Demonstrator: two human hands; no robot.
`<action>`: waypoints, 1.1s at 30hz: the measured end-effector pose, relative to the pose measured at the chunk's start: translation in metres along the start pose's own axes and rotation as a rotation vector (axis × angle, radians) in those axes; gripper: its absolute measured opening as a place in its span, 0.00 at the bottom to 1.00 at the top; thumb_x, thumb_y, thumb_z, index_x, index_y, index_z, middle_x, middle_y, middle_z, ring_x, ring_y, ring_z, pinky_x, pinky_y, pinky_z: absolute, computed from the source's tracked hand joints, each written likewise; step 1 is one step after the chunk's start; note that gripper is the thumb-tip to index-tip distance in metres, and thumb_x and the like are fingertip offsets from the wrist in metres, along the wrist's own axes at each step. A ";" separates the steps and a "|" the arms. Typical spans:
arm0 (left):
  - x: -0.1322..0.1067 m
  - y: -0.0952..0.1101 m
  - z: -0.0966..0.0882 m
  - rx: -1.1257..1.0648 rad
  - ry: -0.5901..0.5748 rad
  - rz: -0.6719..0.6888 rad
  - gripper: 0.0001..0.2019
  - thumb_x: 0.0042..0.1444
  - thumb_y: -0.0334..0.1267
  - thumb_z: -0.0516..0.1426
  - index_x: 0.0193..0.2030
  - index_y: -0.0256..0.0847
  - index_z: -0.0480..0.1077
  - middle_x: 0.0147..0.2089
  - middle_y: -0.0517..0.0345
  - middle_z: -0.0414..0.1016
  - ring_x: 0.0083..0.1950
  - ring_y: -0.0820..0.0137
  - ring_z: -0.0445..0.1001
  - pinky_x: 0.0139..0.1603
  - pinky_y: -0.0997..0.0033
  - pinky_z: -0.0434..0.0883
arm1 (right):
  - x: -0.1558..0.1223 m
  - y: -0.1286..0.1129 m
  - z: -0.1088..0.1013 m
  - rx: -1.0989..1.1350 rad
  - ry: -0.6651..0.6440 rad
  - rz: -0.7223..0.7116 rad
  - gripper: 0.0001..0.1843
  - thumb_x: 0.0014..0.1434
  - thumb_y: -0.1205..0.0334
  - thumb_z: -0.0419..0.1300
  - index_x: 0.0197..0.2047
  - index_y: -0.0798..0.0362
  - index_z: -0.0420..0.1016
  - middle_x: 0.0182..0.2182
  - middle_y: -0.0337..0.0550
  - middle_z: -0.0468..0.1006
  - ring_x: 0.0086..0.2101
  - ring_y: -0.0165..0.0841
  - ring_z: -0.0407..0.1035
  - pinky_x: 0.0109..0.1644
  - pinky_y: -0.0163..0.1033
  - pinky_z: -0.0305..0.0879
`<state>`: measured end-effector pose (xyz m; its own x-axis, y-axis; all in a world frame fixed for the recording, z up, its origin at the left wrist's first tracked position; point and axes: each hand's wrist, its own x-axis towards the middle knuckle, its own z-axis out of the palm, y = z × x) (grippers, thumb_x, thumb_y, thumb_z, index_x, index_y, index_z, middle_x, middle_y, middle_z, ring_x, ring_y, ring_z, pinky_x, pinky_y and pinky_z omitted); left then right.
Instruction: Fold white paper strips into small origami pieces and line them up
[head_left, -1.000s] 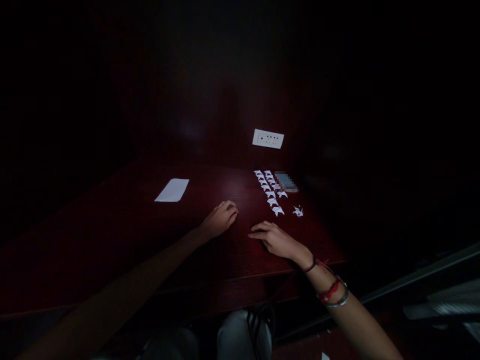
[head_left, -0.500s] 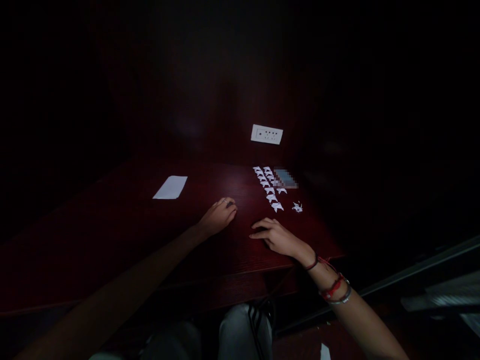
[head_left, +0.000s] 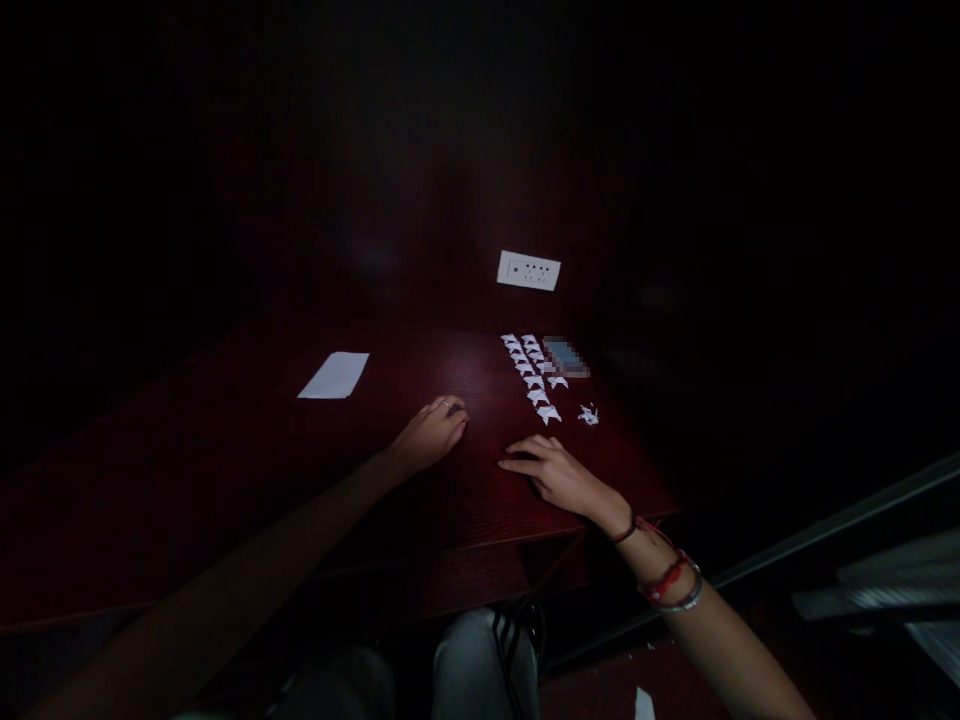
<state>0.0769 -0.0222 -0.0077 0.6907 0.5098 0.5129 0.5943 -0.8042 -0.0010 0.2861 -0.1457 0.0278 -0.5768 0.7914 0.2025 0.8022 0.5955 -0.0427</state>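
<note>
My left hand (head_left: 431,435) rests on the dark red table (head_left: 247,470), palm down, fingers loosely bent and a ring on one of them. Nothing shows in its grasp. Close to the table's front edge, my right hand (head_left: 555,472) lies with its fingers stretched out and apart, holding nothing. Beyond it, several small folded white paper pieces (head_left: 536,383) with pointed ends stand in two slanting rows. A small heap of white paper scraps (head_left: 589,414) lies to the right of the rows. On the left side is a stack of white paper sheets (head_left: 335,375), apart from both hands.
A blurred-out bluish rectangular object (head_left: 566,357) lies beside the paper rows. A white socket plate (head_left: 529,270) is on the dark wall behind. Below the table edge are my knees (head_left: 476,660) and a white scrap (head_left: 643,703) on the floor.
The view has turned slightly, so the table things appear a little further left. Both hands keep nearly the same pose, and the papers stay in their places.
</note>
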 end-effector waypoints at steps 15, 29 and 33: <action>0.004 0.000 0.003 -0.027 -0.022 0.037 0.08 0.54 0.33 0.46 0.37 0.39 0.64 0.45 0.54 0.58 0.47 0.66 0.58 0.46 0.64 0.58 | -0.019 0.019 0.001 -0.005 0.013 0.067 0.24 0.51 0.76 0.46 0.50 0.47 0.60 0.46 0.42 0.63 0.45 0.32 0.53 0.46 0.41 0.50; 0.030 0.029 0.025 -0.238 0.005 0.022 0.08 0.53 0.33 0.46 0.38 0.41 0.63 0.43 0.56 0.59 0.43 0.68 0.60 0.46 0.64 0.59 | -0.029 0.033 -0.001 -0.217 -0.062 0.085 0.23 0.56 0.70 0.44 0.54 0.43 0.52 0.49 0.44 0.60 0.47 0.34 0.52 0.47 0.46 0.50; 0.038 0.031 0.031 -0.237 -0.002 0.027 0.08 0.53 0.33 0.46 0.38 0.41 0.63 0.43 0.56 0.59 0.44 0.68 0.60 0.46 0.64 0.59 | -0.034 0.047 -0.002 -0.307 -0.054 0.144 0.22 0.57 0.69 0.43 0.54 0.45 0.52 0.49 0.45 0.60 0.46 0.36 0.52 0.47 0.49 0.49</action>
<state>0.1340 -0.0181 -0.0150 0.7058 0.4879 0.5135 0.4626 -0.8665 0.1876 0.3442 -0.1449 0.0203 -0.4550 0.8754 0.1631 0.8802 0.4144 0.2313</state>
